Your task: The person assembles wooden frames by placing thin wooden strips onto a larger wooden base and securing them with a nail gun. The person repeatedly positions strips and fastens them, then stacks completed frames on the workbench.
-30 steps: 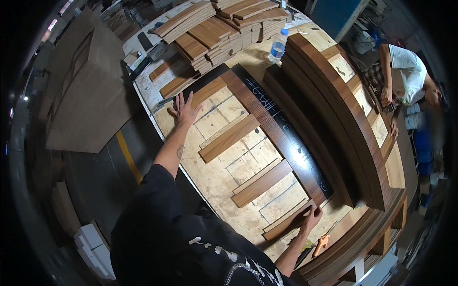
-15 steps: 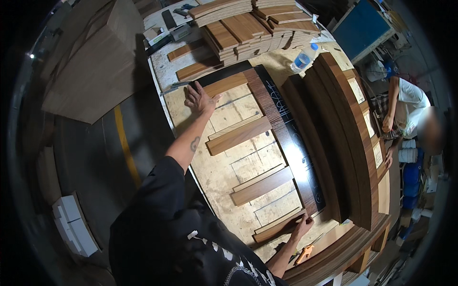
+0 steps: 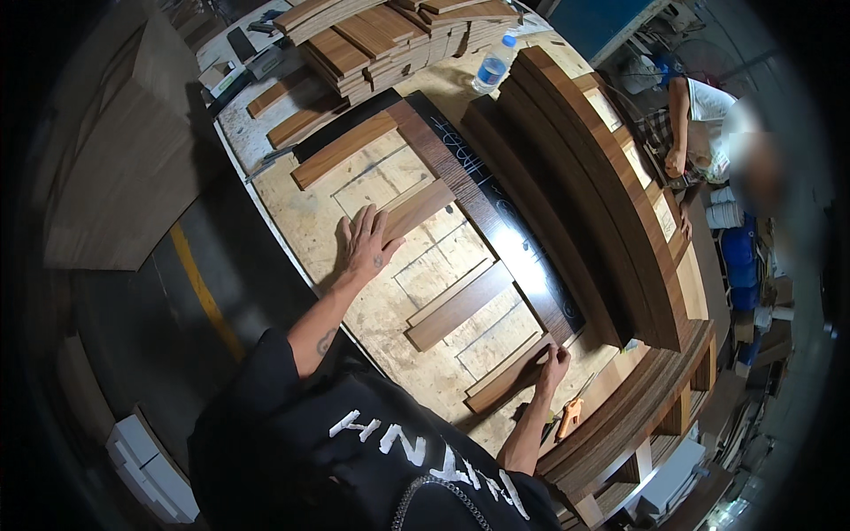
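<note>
A long dark brown board (image 3: 452, 177) lies on the worktable with several shorter wooden slats reaching out from its left side. My left hand (image 3: 365, 246) is open, its fingers spread over the outer end of the second slat (image 3: 421, 211). Down at the board's near end, my right hand (image 3: 553, 365) has its fingers drawn together at the corner by the nearest slat (image 3: 509, 376). What lies between those fingers is hidden. Above the left hand is the farthest slat (image 3: 345, 150), and a third slat (image 3: 460, 305) lies between the hands.
Dark brown boards (image 3: 567, 195) stand in a row to the right. Stacked planks (image 3: 381, 44) and a water bottle (image 3: 493, 66) occupy the far end. An orange-handled tool (image 3: 569, 418) lies near my right hand. Another person (image 3: 708, 133) is across the table.
My left hand has moved nearer, from the farthest slat to the second one. My right hand stays at the board's near corner. The whole view has shifted.
</note>
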Motion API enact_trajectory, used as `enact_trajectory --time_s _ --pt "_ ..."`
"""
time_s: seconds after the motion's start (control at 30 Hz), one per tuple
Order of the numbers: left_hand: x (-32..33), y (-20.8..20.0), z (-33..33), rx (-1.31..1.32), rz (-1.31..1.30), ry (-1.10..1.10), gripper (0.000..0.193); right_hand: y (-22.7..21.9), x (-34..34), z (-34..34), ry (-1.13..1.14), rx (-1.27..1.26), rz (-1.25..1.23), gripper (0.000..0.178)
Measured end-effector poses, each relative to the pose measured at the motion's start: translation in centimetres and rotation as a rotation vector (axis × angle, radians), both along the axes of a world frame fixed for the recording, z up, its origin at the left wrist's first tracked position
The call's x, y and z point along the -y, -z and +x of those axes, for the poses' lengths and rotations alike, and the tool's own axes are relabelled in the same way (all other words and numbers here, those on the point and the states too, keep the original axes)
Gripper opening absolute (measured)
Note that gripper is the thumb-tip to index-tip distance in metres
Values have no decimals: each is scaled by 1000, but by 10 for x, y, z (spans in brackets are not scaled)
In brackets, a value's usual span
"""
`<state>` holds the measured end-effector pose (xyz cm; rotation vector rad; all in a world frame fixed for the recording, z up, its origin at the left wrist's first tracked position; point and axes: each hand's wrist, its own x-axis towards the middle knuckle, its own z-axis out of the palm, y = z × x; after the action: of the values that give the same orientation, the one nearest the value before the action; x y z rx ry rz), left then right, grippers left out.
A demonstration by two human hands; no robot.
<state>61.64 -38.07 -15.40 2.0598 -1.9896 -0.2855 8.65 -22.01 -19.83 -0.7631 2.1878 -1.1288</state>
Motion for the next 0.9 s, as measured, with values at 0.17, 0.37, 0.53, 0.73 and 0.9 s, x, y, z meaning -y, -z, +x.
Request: enact_trajectory --time_s 0.17,0.37,0.53,0.73,0.9 --pt "-4 8 -3 73 -62 11 73 2 -3 10 9 12 -40 38" --pt "-1 22 2 102 -108 64 74 -4 -2 13 -27 -43 47 45" --pt "-1 14 -16 154 1 -28 77 16 -6 0 -44 -57 -69 60" --pt "-72 -26 -119 -60 258 259 101 -34 -47 71 -37 -439 74 79" --pt "-117 -21 -158 12 307 453 93 -46 -83 138 -129 -471 202 85"
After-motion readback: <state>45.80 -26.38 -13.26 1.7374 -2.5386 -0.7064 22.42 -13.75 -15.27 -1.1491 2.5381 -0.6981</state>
